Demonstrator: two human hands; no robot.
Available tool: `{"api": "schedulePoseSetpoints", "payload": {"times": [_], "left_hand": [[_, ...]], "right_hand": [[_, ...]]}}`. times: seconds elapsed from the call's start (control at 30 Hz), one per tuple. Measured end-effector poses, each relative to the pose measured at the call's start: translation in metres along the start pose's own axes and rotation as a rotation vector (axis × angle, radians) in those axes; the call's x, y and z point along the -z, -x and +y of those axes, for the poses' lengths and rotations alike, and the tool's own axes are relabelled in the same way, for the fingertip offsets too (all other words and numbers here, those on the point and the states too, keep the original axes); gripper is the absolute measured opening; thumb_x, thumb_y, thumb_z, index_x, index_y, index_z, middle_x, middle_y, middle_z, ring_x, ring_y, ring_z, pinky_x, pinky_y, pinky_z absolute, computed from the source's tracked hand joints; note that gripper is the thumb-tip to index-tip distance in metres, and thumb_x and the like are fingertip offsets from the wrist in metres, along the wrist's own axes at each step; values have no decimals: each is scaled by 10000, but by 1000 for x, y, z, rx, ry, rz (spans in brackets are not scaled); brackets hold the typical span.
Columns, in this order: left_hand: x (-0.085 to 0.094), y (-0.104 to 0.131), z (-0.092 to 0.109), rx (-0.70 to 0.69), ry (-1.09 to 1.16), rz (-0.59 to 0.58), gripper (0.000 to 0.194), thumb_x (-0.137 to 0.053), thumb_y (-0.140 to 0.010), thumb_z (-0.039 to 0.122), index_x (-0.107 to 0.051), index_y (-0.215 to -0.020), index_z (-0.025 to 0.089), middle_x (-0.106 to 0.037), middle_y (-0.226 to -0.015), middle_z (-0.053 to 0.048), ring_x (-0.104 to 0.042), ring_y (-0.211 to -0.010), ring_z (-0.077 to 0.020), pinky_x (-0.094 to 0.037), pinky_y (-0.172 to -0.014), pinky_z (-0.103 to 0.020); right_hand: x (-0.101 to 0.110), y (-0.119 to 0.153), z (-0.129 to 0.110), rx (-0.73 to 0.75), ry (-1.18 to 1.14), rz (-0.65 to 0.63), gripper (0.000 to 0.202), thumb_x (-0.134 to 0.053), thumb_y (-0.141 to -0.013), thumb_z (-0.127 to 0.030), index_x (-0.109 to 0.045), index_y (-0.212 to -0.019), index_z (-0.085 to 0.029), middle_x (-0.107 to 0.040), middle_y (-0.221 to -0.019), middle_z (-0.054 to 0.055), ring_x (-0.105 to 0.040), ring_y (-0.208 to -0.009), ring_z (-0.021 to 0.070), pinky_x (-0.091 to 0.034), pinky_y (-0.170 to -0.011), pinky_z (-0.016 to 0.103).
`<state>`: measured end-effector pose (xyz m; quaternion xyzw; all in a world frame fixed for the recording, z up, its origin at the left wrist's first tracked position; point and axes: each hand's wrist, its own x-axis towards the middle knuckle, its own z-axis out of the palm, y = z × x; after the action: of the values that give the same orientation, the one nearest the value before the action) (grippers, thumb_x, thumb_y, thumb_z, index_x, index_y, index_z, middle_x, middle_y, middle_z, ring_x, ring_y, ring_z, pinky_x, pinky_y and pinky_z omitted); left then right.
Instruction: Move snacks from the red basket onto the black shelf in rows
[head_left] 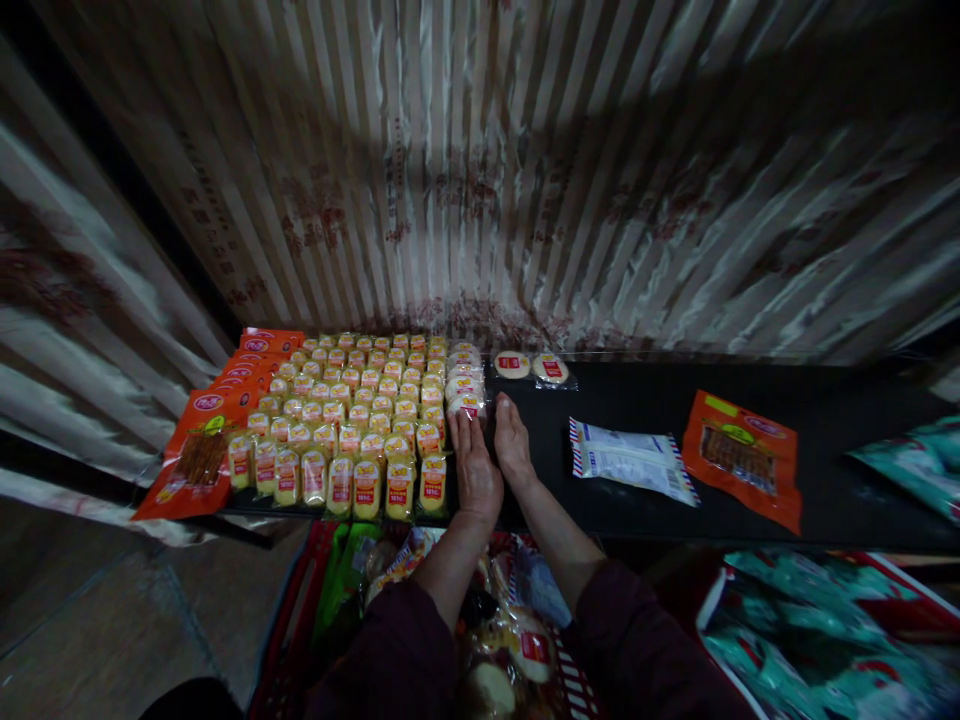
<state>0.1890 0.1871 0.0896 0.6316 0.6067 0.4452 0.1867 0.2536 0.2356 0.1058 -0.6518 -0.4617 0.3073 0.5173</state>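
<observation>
A row of round pastries in clear wrappers runs back along the black shelf. Against its front end lies my left hand, fingers stretched out. My right hand is held on edge just right of the row, fingers straight and together, with nothing visible in it. Left of the row stand many small wrapped cakes with red and yellow labels, in close lines. Two more round wrapped pastries lie at the back, right of the row.
Orange snack bags overlap at the far left. A white and blue packet, another orange bag and a teal bag lie to the right. Below are a red basket of packaged food and a box of teal packets.
</observation>
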Motion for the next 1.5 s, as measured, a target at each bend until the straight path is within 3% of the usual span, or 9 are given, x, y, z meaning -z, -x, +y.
{"api": "schedulePoseSetpoints", "payload": {"times": [0.27, 0.47, 0.6, 0.73, 0.83, 0.97, 1.1, 1.27, 1.5], "left_hand": [[16, 15, 14, -92, -72, -82, 413, -338, -900, 108, -499, -1276, 49, -384, -1454, -185, -145, -1428, -231, -271, -1159, -420], [36, 38, 20, -192, -72, -144, 369, -380, -896, 129, -551, -1219, 88, -511, -1356, -160, -303, -1385, -220, -360, -1118, -418], [57, 69, 20, -342, -29, -211, 382, -417, -886, 135, -534, -1248, 102, -600, -1238, -132, -472, -1258, -199, -392, -1095, -391], [77, 116, 17, -353, -55, -247, 397, -454, -870, 147, -535, -1258, 121, -614, -1198, -131, -485, -1221, -218, -401, -1077, -404], [86, 152, 12, -283, -100, -358, 369, -446, -868, 160, -585, -1209, 137, -628, -1162, -124, -506, -1177, -231, -392, -1074, -411], [86, 191, -3, -89, -139, -619, 479, -420, -820, 89, -543, -1282, 125, -578, -1261, -125, -477, -1223, -219, -360, -1092, -342], [84, 213, -23, 179, -191, -872, 568, -435, -735, 14, -534, -1289, 92, -546, -1316, -140, -499, -1221, -207, -377, -1066, -283], [86, 218, -33, 232, -265, -893, 558, -454, -733, 20, -526, -1284, 75, -516, -1356, -143, -460, -1263, -199, -326, -1098, -290], [84, 213, -31, 226, -232, -878, 400, -402, -801, 40, -633, -1119, 113, -605, -1239, -105, -558, -1134, -162, -412, -981, -232]], "right_hand": [[22, 33, 3, 20, -24, -46, 677, -300, -857, -633, -588, -1225, -143, -561, -1323, 133, -477, -1263, 245, -305, -1109, 413], [31, 68, -11, 10, -75, -75, 650, -354, -830, -660, -647, -1112, -153, -635, -1212, 137, -549, -1168, 249, -356, -1069, 424], [42, 110, -21, 17, -142, -113, 592, -398, -834, -638, -646, -1077, -159, -680, -1090, 120, -622, -1007, 227, -450, -963, 396], [54, 162, -19, 75, -104, -103, 504, -386, -875, -568, -646, -1041, -170, -684, -1010, 95, -625, -935, 200, -469, -911, 371], [61, 197, -2, 124, -26, -117, 432, -378, -893, -512, -655, -997, -196, -677, -1019, 82, -601, -985, 197, -438, -952, 368], [65, 232, 44, -87, 76, -250, 422, -367, -878, -479, -674, -944, -198, -693, -1028, 91, -614, -1023, 223, -432, -977, 383], [64, 249, 99, -246, 281, -303, 307, -462, -790, -375, -688, -892, -195, -715, -994, 103, -635, -1016, 252, -468, -927, 377], [66, 250, 136, -326, 326, -334, 258, -465, -723, -227, -686, -853, -196, -735, -922, 85, -678, -900, 231, -510, -834, 330], [71, 244, 140, -331, 369, -418, 206, -508, -659, -202, -704, -722, -199, -743, -841, 80, -683, -849, 256, -510, -832, 378]]}}
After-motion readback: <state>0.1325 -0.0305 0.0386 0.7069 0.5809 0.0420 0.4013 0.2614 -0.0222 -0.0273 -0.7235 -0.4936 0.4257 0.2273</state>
